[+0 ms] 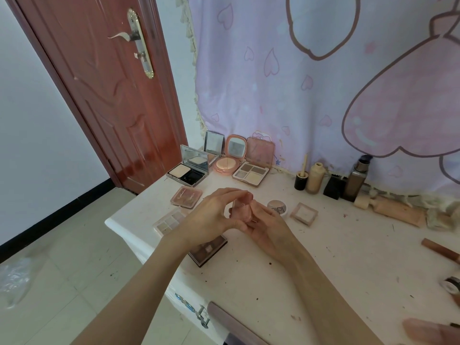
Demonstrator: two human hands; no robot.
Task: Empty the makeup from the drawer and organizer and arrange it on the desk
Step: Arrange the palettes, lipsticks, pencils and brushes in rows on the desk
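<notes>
Both hands meet above the middle of the white, speckled desk top (311, 257), closed together around a small translucent pink makeup case (242, 207): the left hand (214, 215) curls its fingers over the top and near side of it, and the right hand (267, 226) cups it from below and behind with bent fingers, so most of the case is hidden and I cannot tell whether it is open. Under the left wrist lie a pale clear-lidded eyeshadow palette (169, 221) and a dark brown rectangular palette (207, 250), and just beyond them a flat pink blush compact with script lettering (186, 196). Against the lilac heart-printed cloth (298, 83) at the back stand, lids up, a silver-framed powder compact (188, 168), a round peach mirror compact (229, 158) and a pink four-pan palette (251, 171). Right of the hands sit a small round white jar (278, 206) and a small square clear-cased powder (304, 213), apart from each other. Farther right are a beige foundation bottle (315, 178) and a tall brown square bottle (356, 180)
</notes>
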